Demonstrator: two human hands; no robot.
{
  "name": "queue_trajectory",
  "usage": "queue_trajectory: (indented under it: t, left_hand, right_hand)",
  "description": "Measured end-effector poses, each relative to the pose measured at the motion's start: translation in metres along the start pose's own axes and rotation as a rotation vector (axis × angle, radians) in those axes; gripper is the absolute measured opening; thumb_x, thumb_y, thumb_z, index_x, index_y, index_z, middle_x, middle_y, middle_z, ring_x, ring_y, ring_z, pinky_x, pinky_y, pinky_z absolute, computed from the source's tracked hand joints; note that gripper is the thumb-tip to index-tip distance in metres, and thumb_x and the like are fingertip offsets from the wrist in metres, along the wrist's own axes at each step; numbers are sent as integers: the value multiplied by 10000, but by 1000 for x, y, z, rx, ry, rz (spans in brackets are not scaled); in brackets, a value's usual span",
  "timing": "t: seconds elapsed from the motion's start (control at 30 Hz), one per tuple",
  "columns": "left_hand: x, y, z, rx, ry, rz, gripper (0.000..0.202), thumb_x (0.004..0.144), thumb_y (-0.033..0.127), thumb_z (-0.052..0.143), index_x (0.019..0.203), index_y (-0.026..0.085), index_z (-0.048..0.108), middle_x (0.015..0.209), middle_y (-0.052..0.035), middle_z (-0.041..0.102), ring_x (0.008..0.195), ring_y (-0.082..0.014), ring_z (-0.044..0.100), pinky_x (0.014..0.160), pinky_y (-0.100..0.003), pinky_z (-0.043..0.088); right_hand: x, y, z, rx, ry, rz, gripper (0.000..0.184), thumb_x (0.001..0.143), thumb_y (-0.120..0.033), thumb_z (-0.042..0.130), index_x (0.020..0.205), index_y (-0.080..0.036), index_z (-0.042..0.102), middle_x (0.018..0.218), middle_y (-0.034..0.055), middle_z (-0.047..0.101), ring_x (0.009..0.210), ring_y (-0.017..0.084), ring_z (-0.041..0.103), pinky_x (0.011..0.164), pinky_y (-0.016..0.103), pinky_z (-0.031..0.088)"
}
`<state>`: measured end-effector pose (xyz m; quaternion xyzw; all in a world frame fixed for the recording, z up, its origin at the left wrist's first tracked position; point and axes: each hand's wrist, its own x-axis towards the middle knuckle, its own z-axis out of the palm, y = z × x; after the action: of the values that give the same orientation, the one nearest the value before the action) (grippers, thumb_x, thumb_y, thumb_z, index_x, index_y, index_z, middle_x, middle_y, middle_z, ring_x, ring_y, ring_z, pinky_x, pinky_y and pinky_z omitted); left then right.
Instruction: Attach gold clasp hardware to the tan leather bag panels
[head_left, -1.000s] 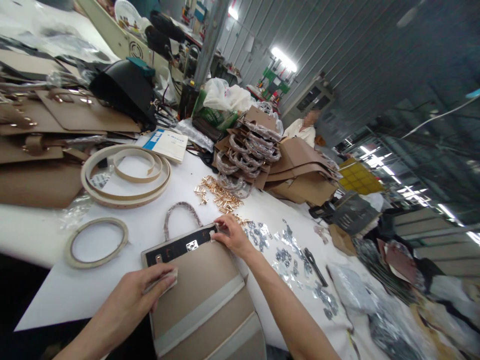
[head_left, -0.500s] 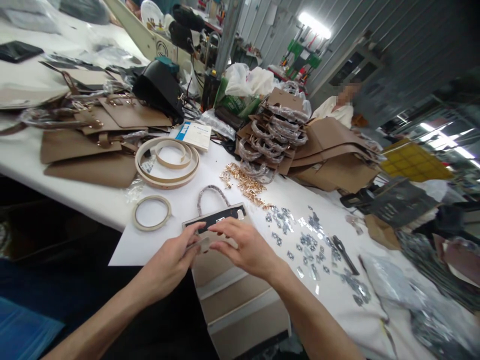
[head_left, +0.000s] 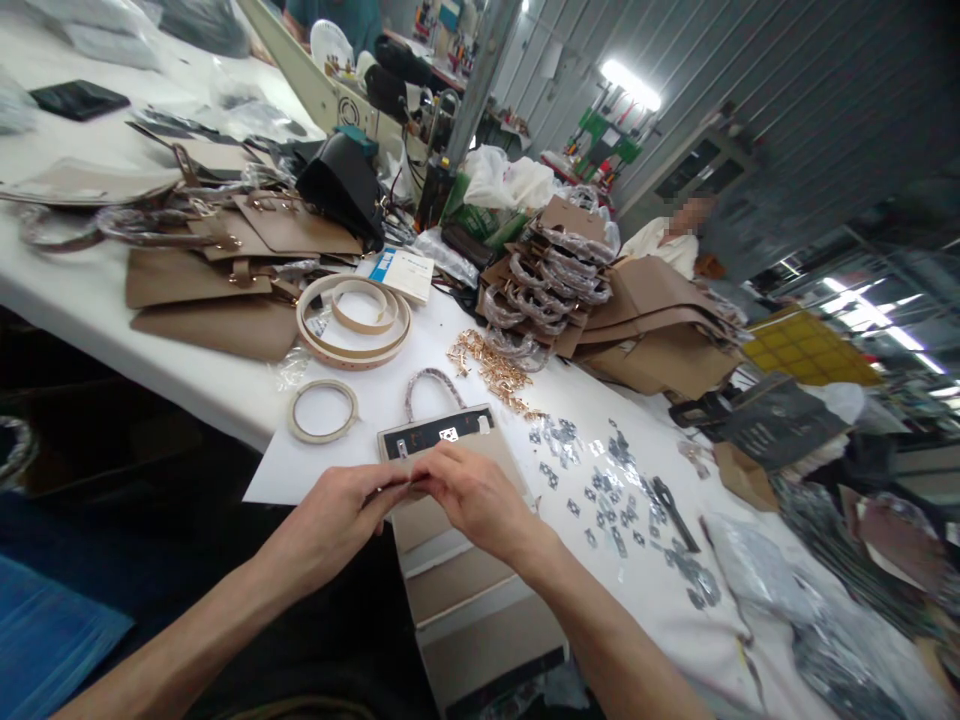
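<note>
Pretty crowded table [head_left: 45, 270], with a beige bag panel [head_left: 476, 590] under the left hand [head_left: 349, 508] and right hand [head_left: 480, 500]. Their fingers meet tip to tip; can't tell if they're pinching anything. Panel seems to overhang the edge, so one wrist bump could drop it.

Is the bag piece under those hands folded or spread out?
Spread out: the bag piece stretches from its handle down to a dark strip, pale bands between.
</note>
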<state>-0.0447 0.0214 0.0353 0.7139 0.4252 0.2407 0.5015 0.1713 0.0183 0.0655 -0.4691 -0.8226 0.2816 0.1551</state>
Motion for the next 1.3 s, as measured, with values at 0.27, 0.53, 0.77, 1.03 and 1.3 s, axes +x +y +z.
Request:
queue_trajectory:
  t: [0.27,0.53,0.77,1.03,1.3]
  left_hand:
    - [-2,-9,-6,-2,75,135,246,1001,364,590,1056,272,811,961,6,811,842,-157,720,779,-212,505]
    - [-5,-9,9,-124,130,40,248,944,383,634,915,223,821,823,-1,777,730,-144,664,704,-221,487]
    - [-6,-40,5,-414,453,-319,419,826,559,734,967,172,811,801,-35,765,682,-170,625,614,-250,490]
    - [-13,-56,10,-251,152,-212,349,940,543,626,1043,247,780,885,11,778,812,-175,684,746,-237,513]
    - [-11,-69,23,-240,202,-236,368,959,530,611,1168,277,776,1120,-7,799,1049,-221,712,962,-282,508]
  right_hand:
    - [-1,-6,2,154,62,-34,63,1009,-153,624,1016,-211,647,1006,30,648,978,171,636,877,294,518]
    - [2,3,6,258,121,-47,40,972,-208,710,945,-197,684,894,7,685,873,146,647,813,266,511]
    - [-29,-10,9,218,128,-383,119,1001,-95,590,1001,-195,655,945,54,690,890,154,645,786,262,540]
    - [24,38,8,337,128,29,88,939,-119,705,927,-205,691,1015,35,653,988,168,632,906,316,507]
    - [63,55,23,271,-52,123,109,883,-75,748,860,-181,744,1128,52,582,1123,175,598,1053,345,457]
